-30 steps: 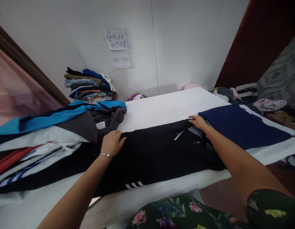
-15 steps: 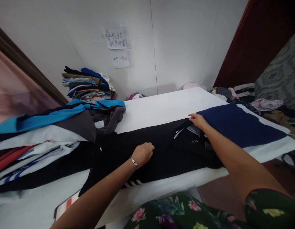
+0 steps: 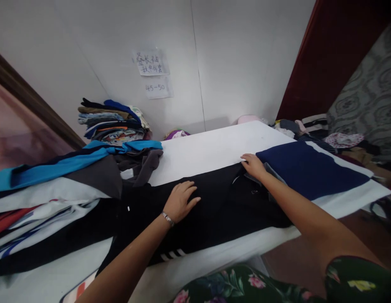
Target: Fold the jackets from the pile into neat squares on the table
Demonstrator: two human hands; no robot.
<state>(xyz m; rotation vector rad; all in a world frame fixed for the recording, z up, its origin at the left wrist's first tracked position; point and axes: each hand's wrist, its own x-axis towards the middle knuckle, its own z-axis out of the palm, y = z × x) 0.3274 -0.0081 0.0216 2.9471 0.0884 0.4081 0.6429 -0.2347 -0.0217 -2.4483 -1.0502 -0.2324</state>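
Observation:
A black jacket (image 3: 211,214) with three white stripes near its front edge lies lengthwise on the white-covered table (image 3: 198,155). My left hand (image 3: 181,201), a bracelet on its wrist, rests palm down on the cloth with fingers spread. At the jacket's far right corner, the thumb and fingers of my right hand (image 3: 255,166) are closed on the edge. A small grey-blue patch of fabric (image 3: 273,172) shows beside that wrist. Just right of it, a folded navy garment (image 3: 312,170) lies flat.
Loose clothes in blue, white and red (image 3: 46,202) heap at the left. Behind them stands a stack of folded clothes (image 3: 113,122) by the wall. More clothing (image 3: 341,139) lies at the far right. Paper signs (image 3: 153,63) hang on the wall. A phone-like object (image 3: 78,292) lies partly behind my left forearm.
My left hand has shifted slightly left and away from me, its fingers now spread flat. My right hand stays at the jacket's far corner. The whole view has tilted a little.

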